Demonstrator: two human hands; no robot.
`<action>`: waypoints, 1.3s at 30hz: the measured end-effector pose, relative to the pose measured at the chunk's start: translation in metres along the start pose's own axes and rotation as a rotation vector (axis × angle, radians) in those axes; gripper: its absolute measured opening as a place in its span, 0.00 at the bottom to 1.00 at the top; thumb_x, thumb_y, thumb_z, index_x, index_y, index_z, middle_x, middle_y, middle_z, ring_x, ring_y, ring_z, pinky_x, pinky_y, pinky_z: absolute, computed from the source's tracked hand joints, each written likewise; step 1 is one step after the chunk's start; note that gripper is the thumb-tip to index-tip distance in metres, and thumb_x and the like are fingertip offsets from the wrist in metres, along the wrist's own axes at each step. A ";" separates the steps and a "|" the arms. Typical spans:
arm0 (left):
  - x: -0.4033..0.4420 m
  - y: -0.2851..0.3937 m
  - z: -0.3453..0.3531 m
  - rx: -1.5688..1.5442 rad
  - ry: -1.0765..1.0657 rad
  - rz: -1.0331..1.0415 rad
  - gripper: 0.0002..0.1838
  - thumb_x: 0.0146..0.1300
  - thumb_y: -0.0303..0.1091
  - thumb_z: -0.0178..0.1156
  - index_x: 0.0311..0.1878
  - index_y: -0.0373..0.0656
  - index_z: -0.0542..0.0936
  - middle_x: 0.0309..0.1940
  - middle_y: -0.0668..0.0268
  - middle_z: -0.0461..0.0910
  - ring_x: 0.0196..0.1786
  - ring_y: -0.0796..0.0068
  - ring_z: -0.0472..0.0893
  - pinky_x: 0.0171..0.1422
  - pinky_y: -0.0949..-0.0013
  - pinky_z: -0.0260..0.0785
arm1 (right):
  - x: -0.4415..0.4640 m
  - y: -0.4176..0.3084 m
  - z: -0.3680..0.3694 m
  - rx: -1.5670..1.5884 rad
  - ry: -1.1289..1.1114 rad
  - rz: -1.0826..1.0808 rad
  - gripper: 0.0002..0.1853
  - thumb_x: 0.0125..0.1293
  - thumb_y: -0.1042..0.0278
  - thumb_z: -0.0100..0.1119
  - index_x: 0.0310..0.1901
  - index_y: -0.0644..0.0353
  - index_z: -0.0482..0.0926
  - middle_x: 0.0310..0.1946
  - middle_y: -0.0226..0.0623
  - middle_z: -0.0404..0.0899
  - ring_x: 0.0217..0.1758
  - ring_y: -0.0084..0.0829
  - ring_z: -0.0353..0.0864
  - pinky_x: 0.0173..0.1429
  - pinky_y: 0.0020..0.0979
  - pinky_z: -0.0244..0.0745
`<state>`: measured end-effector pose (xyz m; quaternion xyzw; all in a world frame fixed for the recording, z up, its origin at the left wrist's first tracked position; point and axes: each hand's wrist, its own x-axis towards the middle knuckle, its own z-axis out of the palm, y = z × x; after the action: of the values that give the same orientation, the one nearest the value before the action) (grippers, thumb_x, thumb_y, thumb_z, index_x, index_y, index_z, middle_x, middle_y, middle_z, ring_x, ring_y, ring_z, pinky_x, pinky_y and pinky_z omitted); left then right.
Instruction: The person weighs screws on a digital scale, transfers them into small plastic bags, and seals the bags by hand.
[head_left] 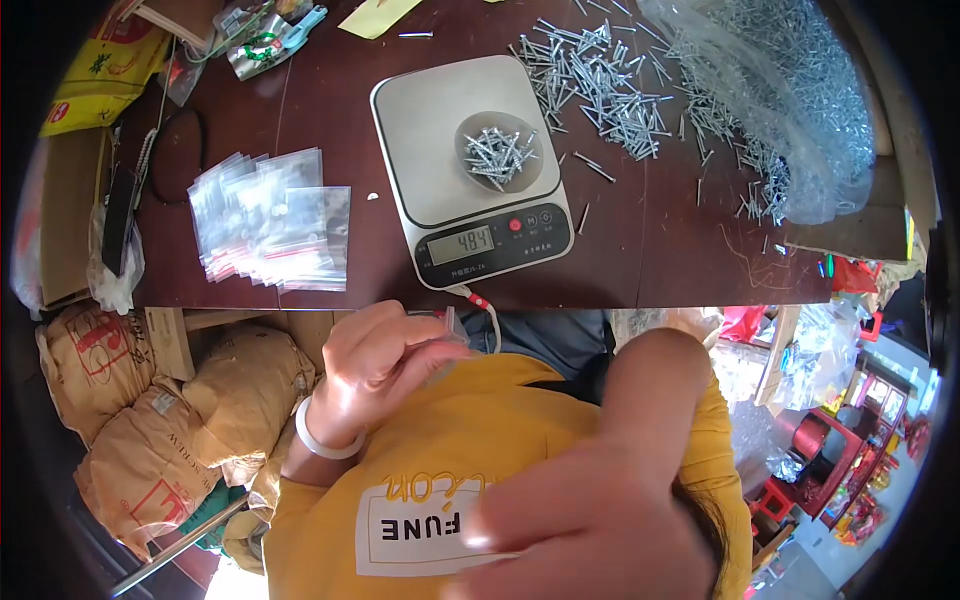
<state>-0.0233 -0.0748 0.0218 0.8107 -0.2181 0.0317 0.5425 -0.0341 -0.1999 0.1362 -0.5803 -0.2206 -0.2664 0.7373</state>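
Note:
In the head view my left hand [375,355], with a white bangle at the wrist, is closed in front of the table edge. Its thumb and fingers pinch a small clear plastic bag [453,326]. My right hand [600,520] is raised close to the camera over my chest, large and blurred, so its grip is unclear. Beyond the hands a kitchen scale [405,150] reads 484, any decimal point too small to tell. On its plate a small round dish [470,180] holds a heap of silvery screws [500,152].
Flat zip bags [265,225] lie in an overlapping pile left of the scale. Loose screws [610,95] spread to its right, beside a large clear bag [800,110] full of more. Scissors [300,32] lie at the back left. Brown sacks [160,450] stand below the table.

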 end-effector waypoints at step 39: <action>0.022 0.004 -0.022 0.011 -0.112 0.146 0.09 0.51 0.22 0.70 0.33 0.42 0.78 0.37 0.60 0.81 0.50 0.52 0.79 0.54 0.50 0.66 | 0.014 0.143 -0.144 -0.875 -0.508 0.199 0.31 0.54 0.56 0.73 0.57 0.57 0.72 0.53 0.41 0.77 0.59 0.39 0.72 0.67 0.41 0.56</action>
<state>-0.0008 -0.0633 0.0407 0.7962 -0.3062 0.0269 0.5211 0.0717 -0.3157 0.0071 -0.8991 -0.2045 -0.1130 0.3702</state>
